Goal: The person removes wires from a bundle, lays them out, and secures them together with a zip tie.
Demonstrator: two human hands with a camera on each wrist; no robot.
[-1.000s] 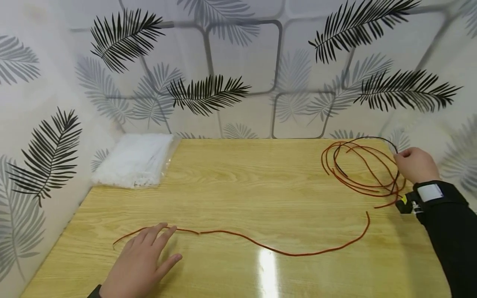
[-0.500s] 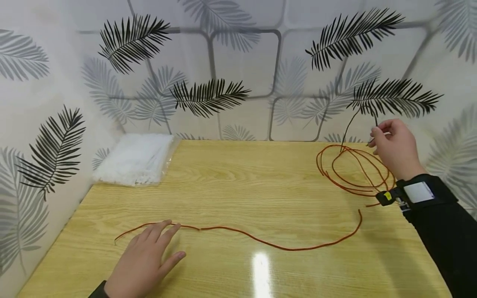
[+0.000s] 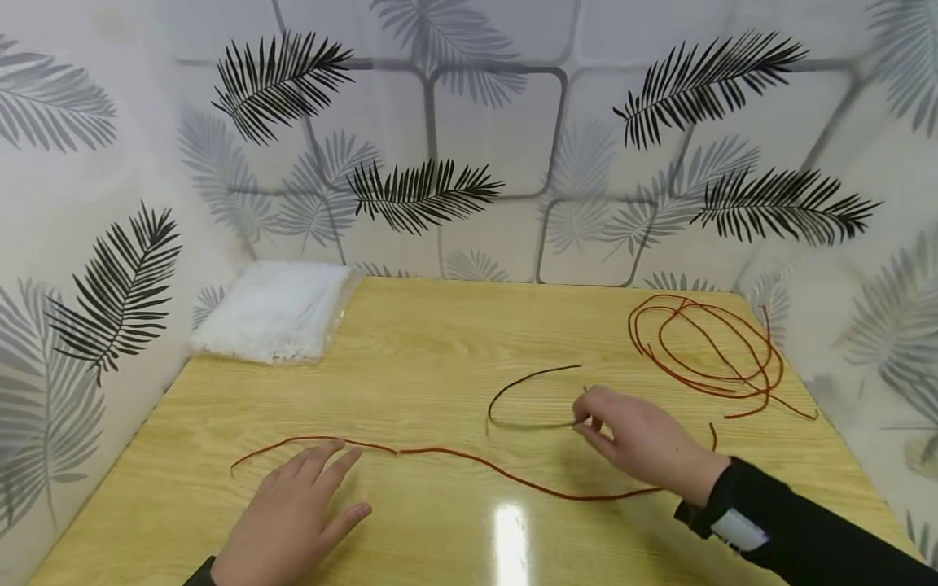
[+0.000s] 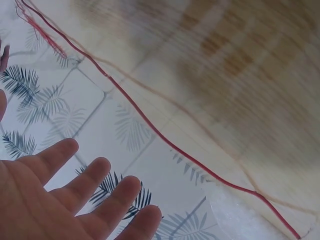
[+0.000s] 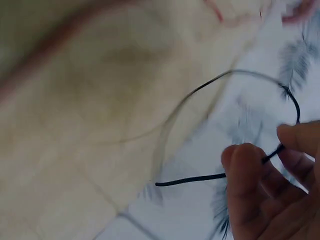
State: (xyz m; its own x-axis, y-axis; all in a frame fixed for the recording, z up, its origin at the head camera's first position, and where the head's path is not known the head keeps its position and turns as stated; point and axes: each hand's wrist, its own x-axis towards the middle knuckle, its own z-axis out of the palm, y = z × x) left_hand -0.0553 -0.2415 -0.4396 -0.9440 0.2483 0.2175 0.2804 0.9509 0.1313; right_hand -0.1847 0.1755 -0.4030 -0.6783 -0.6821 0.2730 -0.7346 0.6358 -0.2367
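In the head view my right hand (image 3: 645,439) pinches a thin black wire (image 3: 528,377) above the table, right of the middle. The wire bends into a loop toward the left, and in the right wrist view its short end (image 5: 192,179) juts out past the fingertips. My left hand (image 3: 289,513) lies palm down at the lower left, fingers spread and loose, fingertips at a short red wire (image 3: 264,450). A longer red wire (image 3: 506,472) begins at that one's right end and curves right, partly hidden behind my right hand. The left wrist view shows the red wire (image 4: 145,117) beyond the fingers.
A loose coil of red wires (image 3: 766,391) lies at the back right of the wooden table (image 3: 454,342). At the back left sits a clear plastic bag (image 3: 271,313) of small white pieces. A leaf-patterned wall covering (image 3: 484,236) encloses the back and sides.
My right hand has drawn the black wire up out of the coil and carried it left and nearer, toward the middle of the table. My left hand has stayed in place.
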